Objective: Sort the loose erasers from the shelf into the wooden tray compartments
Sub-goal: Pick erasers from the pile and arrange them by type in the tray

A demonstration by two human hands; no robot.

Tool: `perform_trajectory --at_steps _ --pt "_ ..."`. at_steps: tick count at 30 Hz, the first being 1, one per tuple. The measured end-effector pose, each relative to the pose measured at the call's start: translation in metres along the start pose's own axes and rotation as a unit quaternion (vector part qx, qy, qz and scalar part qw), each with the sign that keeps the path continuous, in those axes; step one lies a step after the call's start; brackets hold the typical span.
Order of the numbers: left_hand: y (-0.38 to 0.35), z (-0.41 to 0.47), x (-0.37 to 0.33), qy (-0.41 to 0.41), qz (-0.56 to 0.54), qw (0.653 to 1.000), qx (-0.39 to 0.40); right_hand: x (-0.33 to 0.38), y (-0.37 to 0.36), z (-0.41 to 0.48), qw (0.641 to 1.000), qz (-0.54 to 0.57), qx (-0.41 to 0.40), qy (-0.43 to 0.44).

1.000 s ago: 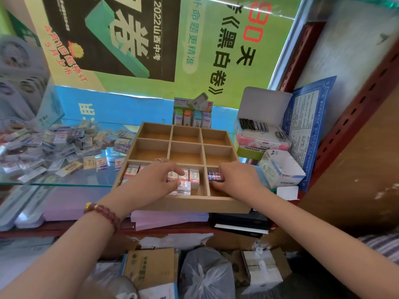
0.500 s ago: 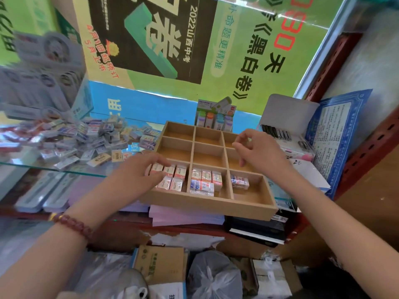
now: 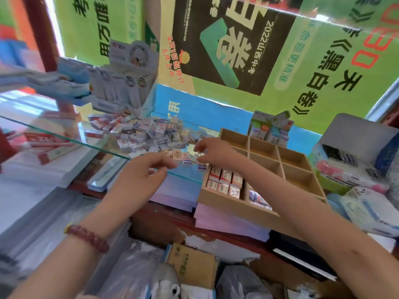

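Observation:
A heap of loose wrapped erasers (image 3: 146,132) lies on the glass shelf (image 3: 64,137). A few stray erasers (image 3: 180,155) sit near the shelf's front edge. The wooden tray (image 3: 235,207) stands to the right on purple paper; its front-left compartment holds two rows of red-and-white erasers (image 3: 224,180), and my right forearm hides part of the middle front one. My left hand (image 3: 142,175) hovers at the shelf edge with its fingers apart and nothing in it. My right hand (image 3: 213,152) reaches left across the tray, fingers curled over small erasers; blur hides whether it grips one.
A display box of white packets (image 3: 125,83) stands behind the heap. Purple paper stacks (image 3: 172,190) lie under the shelf and tray. Open boxes of stationery (image 3: 345,165) crowd the right side. A cardboard box (image 3: 192,264) and plastic bags sit below. Posters cover the back.
Both hands have left the tray and moved left to the stray erasers at the shelf's front edge. The view has swung left, bringing the heap to the centre.

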State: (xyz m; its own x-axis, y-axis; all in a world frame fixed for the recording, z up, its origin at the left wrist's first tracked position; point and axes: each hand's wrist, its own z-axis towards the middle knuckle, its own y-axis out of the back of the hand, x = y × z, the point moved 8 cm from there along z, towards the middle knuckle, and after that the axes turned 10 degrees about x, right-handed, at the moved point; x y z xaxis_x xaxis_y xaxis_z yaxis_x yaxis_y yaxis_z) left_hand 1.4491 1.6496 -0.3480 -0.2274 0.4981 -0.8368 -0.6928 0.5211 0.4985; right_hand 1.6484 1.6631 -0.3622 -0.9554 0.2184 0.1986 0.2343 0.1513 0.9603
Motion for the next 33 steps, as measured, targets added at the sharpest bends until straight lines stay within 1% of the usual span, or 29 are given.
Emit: perform_trajectory --at_steps 1,3,4,5,6,8,11,14,15,18,22,25,28,30,33 --pt "0.004 -0.003 0.001 -0.006 -0.005 1.000 -0.008 0.000 -0.005 0.007 0.998 -0.042 0.042 -0.024" --pt "0.011 -0.008 0.002 -0.016 -0.010 1.000 -0.017 -0.001 -0.017 0.016 0.985 -0.080 0.139 -0.063" --pt "0.014 -0.010 0.002 -0.020 -0.016 0.999 -0.021 0.000 -0.022 0.017 0.977 -0.095 0.176 -0.073" --pt "0.016 -0.011 0.002 -0.022 -0.019 0.999 -0.024 0.003 -0.023 0.018 0.971 -0.118 0.196 -0.077" --pt "0.018 -0.012 0.003 -0.022 -0.021 0.999 -0.026 0.005 -0.022 0.018 0.966 -0.144 0.198 -0.079" --pt "0.019 -0.012 0.005 -0.016 -0.021 0.999 -0.025 0.008 -0.018 0.019 0.965 -0.174 0.176 -0.085" --pt "0.020 -0.013 0.005 -0.013 -0.027 0.999 -0.030 0.009 -0.013 0.021 0.973 -0.163 0.133 -0.091" --pt "0.017 -0.012 0.004 -0.004 -0.032 0.999 -0.016 0.021 -0.007 0.026 0.983 -0.167 0.048 -0.060" --pt "0.015 -0.011 0.004 0.000 -0.030 0.999 -0.010 0.025 -0.010 0.029 0.988 -0.143 0.042 -0.044" --pt "0.010 -0.009 0.001 0.001 -0.031 1.000 -0.004 0.030 -0.021 0.036 0.995 -0.046 0.086 -0.004" --pt "0.005 -0.008 -0.001 0.012 -0.026 1.000 0.012 0.023 -0.022 0.042 0.994 -0.014 0.108 -0.014" --pt "0.004 -0.005 0.000 0.022 -0.027 0.999 0.013 0.026 -0.016 0.041 0.994 -0.012 0.112 -0.002" --pt "0.006 -0.003 0.002 0.036 -0.025 0.999 0.001 0.031 -0.024 0.040 0.990 -0.009 0.143 0.005" --pt "0.008 -0.001 0.003 0.045 -0.026 0.999 -0.012 0.029 -0.030 0.042 0.990 0.001 0.140 0.000" --pt "0.009 0.001 0.006 0.060 -0.026 0.997 -0.035 0.028 -0.035 0.042 0.990 -0.021 0.139 0.002"
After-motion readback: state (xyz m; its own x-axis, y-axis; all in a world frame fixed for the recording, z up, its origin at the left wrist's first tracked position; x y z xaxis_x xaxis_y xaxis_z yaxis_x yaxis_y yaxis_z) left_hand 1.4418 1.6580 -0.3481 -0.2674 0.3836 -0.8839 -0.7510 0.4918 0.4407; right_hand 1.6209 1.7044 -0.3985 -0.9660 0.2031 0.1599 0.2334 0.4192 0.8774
